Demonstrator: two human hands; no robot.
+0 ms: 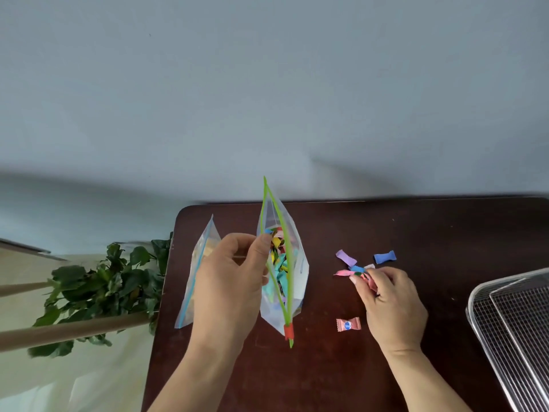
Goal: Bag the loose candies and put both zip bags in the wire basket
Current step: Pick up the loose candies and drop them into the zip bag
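A clear zip bag with a green zip strip and red slider (289, 278) stands upright on the dark table, its mouth held open, with several coloured candies inside. My left hand (234, 278) pinches the bag's left rim. A second clear zip bag with a blue strip (197, 269) stands behind that hand at the table's left edge. My right hand (386, 301) is closed on a few wrapped candies (353, 271). Loose purple (345, 257), blue (384, 257) and pink (348, 324) candies lie near it. The wire basket (517, 331) sits at the right edge.
The dark brown table (326, 376) stands against a pale blue wall. A leafy green plant (110, 286) stands off the table's left edge, close to the blue-strip bag. Bare tabletop lies between my right hand and the basket.
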